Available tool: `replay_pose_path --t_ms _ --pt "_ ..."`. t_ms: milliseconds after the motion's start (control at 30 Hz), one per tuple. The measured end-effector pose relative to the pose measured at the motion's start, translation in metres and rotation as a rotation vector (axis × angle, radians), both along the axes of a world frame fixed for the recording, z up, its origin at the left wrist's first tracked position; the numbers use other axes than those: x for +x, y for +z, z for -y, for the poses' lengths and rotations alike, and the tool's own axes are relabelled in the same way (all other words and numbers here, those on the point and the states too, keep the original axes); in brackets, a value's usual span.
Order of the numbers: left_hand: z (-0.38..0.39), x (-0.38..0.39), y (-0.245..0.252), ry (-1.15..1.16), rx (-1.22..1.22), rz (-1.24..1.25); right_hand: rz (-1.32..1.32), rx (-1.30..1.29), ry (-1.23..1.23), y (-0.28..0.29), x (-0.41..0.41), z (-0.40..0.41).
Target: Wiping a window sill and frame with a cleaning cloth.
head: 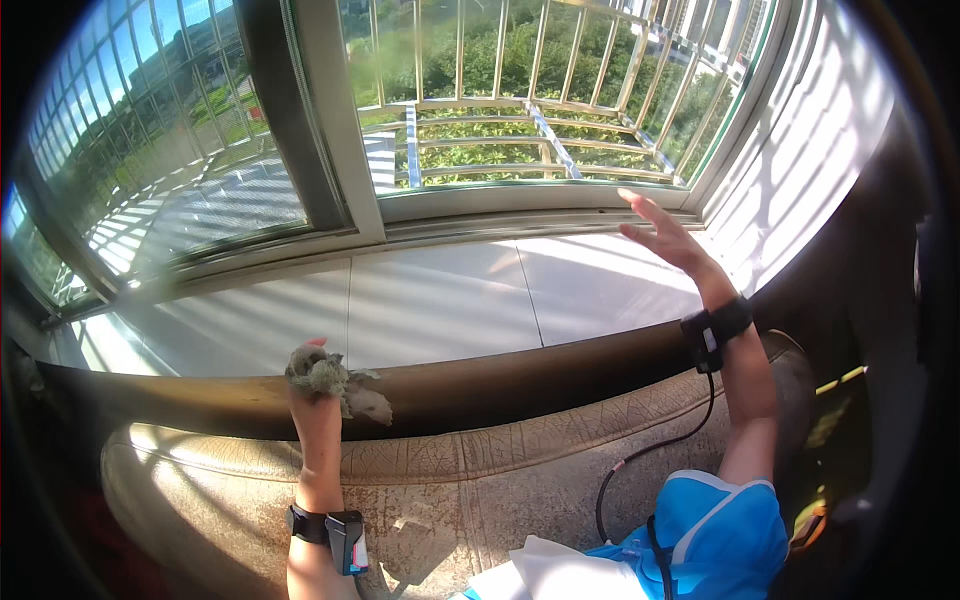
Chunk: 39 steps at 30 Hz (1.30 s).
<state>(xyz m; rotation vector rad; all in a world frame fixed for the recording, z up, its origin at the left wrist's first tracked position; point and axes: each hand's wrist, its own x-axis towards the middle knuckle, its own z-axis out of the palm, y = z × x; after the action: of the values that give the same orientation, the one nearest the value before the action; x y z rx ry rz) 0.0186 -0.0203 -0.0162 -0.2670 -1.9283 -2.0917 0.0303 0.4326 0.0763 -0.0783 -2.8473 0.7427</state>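
My left hand is wrapped around a crumpled grey-green rag, its frayed ends hanging to the right. Most of the fingers are hidden by the cloth; one fingertip shows above it. This hand is over the wooden edge of the sill. On the right, my right hand is raised with its fingers apart and nothing in it. It appears in front of the lower right of the sliding window's frame; whether it touches the frame I cannot tell. A white tiled windowsill stretches between the hands.
A worn, cracked leather sofa back lies below the sill. Metal safety bars stand outside the glass. A black strap device on my right wrist trails a cable; another device is strapped to my left forearm.
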Motion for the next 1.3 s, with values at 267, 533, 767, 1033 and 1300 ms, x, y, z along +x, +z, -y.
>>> replay_pose_path --t_ms 267,533,767,1033,1300 --pt "0.018 0.005 0.004 -0.060 0.215 0.202 0.333 -0.318 0.443 0.041 0.233 0.176" --pt "0.012 -0.020 -0.014 -0.231 0.299 0.139 -0.232 0.112 0.243 -0.057 0.253 0.200" --pt "0.012 -0.015 0.002 -0.116 0.186 0.161 -0.331 0.175 0.280 -0.058 0.248 0.205" --pt "0.019 -0.015 -0.005 0.010 0.132 0.124 -0.334 0.137 0.294 -0.059 0.253 0.212" --pt "0.034 0.067 0.063 -0.036 -0.190 0.021 -0.397 0.021 0.328 -0.077 0.252 0.193"
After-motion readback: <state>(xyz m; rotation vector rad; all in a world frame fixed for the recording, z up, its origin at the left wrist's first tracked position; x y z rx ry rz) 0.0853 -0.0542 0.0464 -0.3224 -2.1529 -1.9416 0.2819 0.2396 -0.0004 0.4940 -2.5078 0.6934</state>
